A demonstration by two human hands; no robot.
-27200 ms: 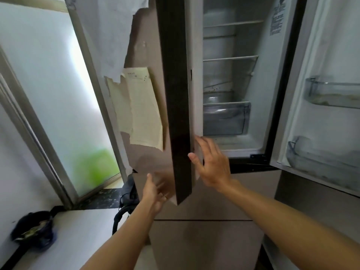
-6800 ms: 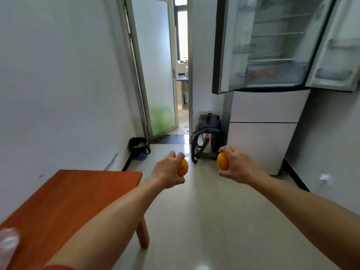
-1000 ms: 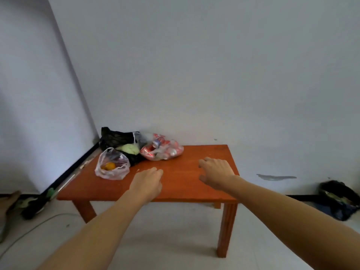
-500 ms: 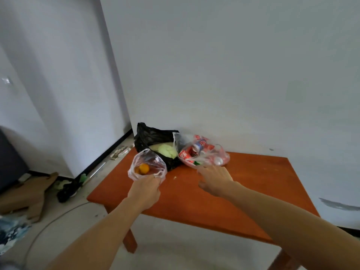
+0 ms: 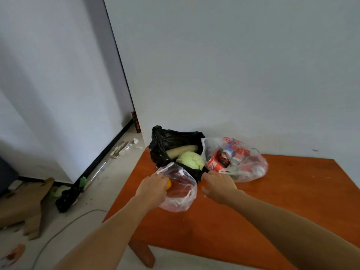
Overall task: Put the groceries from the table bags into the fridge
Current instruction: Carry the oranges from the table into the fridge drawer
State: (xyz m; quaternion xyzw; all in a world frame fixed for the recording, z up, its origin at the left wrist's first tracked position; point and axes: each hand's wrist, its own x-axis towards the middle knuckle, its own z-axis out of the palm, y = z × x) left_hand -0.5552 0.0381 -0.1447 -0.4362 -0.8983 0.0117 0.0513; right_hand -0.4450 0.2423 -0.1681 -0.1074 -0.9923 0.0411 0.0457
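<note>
At the table's [image 5: 282, 201] left end, the left hand [image 5: 153, 189] closes on the orange [image 5: 168, 184] inside the clear bag [image 5: 180, 193]; the right hand [image 5: 219, 186], fingers loosely spread and holding nothing, reaches beside the bag, likely to steady it

Left hand [image 5: 153, 189] now inside clear bag [image 5: 180, 193], closed on orange [image 5: 168, 184]. Right hand [image 5: 219, 185] moved to black bag [image 5: 171, 145] edge, table [image 5: 272, 201] left end. Camera closer.
</note>
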